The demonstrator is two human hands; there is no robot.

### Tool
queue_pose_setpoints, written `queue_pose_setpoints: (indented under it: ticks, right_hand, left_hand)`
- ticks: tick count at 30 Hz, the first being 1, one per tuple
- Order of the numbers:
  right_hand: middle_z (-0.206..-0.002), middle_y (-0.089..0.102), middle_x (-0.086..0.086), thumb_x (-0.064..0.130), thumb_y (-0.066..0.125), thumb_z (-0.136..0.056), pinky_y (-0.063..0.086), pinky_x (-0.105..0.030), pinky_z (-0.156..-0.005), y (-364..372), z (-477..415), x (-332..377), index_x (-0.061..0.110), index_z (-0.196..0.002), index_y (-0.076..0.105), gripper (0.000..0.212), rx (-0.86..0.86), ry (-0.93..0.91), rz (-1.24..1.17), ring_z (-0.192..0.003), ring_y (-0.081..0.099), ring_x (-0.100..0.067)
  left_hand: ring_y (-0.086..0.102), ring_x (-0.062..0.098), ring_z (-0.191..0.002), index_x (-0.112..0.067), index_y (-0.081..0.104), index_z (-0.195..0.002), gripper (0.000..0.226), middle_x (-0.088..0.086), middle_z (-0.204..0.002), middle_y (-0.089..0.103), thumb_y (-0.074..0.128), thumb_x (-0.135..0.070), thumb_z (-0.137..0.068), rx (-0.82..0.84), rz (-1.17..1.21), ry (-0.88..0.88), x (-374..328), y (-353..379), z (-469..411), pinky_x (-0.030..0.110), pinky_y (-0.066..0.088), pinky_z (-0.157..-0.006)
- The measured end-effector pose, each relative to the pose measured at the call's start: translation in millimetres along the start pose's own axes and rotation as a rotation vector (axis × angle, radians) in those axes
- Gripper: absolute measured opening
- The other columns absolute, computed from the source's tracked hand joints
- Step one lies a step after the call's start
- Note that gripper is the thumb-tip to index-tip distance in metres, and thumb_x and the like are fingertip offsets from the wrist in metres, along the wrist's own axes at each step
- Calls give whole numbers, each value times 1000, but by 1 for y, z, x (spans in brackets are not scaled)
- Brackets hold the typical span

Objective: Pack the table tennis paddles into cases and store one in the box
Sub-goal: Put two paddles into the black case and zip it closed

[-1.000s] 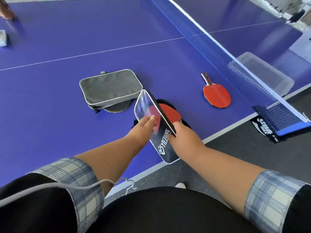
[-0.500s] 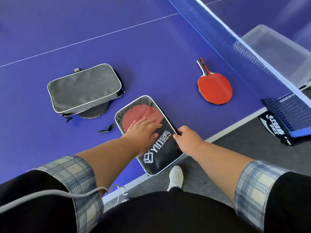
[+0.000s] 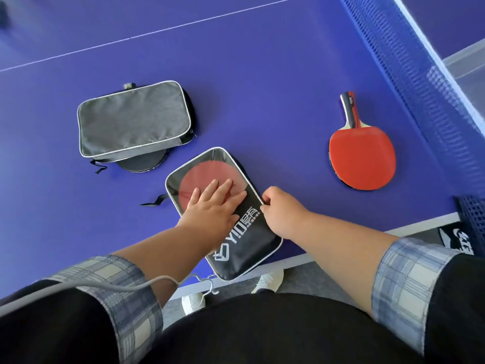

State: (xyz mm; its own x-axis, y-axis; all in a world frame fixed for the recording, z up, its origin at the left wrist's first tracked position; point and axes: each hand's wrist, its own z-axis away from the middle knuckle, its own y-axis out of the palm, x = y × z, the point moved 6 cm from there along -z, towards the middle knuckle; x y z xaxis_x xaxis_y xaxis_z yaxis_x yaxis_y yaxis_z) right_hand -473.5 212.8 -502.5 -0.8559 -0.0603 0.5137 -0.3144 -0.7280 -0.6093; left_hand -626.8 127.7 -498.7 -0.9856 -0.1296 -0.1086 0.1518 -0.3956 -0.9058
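A black case [image 3: 244, 248] with a clear window lies near the table's front edge, one corner hanging over it. A red paddle [image 3: 199, 177] shows through the window. My left hand [image 3: 212, 208] presses flat on the case with straight fingers. My right hand [image 3: 282, 211] pinches the case's right edge, seemingly at the zipper. A second red paddle [image 3: 363, 156] lies bare on the table to the right. A grey case [image 3: 133, 119] lies at the left, on top of a round black case [image 3: 147, 164]. The clear box [image 3: 462, 61] shows behind the net.
The blue net [image 3: 425, 82] runs along the right side, with its post clamp [image 3: 472, 214] at the table edge. A loose black strap [image 3: 154, 200] lies left of the black case. The table's white front edge [image 3: 367, 235] is close to my body.
The case lid, held up a second ago, now lies shut flat over the paddle. My left hand went from its edge to pressing on top. The view tilted down and closer.
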Motion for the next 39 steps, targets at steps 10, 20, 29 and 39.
queue_pose_setpoints:
  ticks: [10, 20, 29, 39]
  right_hand:
    - [-110, 60, 1, 23, 49, -101, 45, -36, -75, -64, -50, 6, 22, -116, 54, 15, -129, -83, 104, -94, 55, -24]
    - [-107, 61, -2, 22, 61, -95, 44, -40, -93, -67, 15, -40, 12, -124, 56, 31, -730, -20, -272, -105, 54, -23]
    - [-88, 53, 12, 71, 63, -72, 45, -37, -81, 29, 72, -66, 30, -80, 55, 43, -480, 226, -21, -87, 51, -16]
    - [-83, 62, 4, 38, 48, -99, 45, -41, -78, 45, 77, -60, 26, -85, 59, 22, -554, 271, 14, -82, 56, -26]
  left_hand:
    - [16, 30, -141, -49, 5, -150, 59, -4, -160, 9, 30, -59, -97, 10, -21, -161, -18, -28, -37, 57, 28, -107]
    - [30, 32, -122, -52, 3, -147, 59, 3, -148, 24, 26, -66, -94, -30, -56, -263, -11, -31, -79, 51, 40, -77]
    - [6, 28, -147, -40, 17, -153, 60, 1, -162, 10, 38, -35, -97, -273, -73, 314, -24, -28, -76, 49, 3, -121]
    - [10, 28, -149, -45, 31, -148, 53, 3, -161, 22, 31, -51, -95, -301, -59, 398, -22, -25, -75, 55, 4, -119]
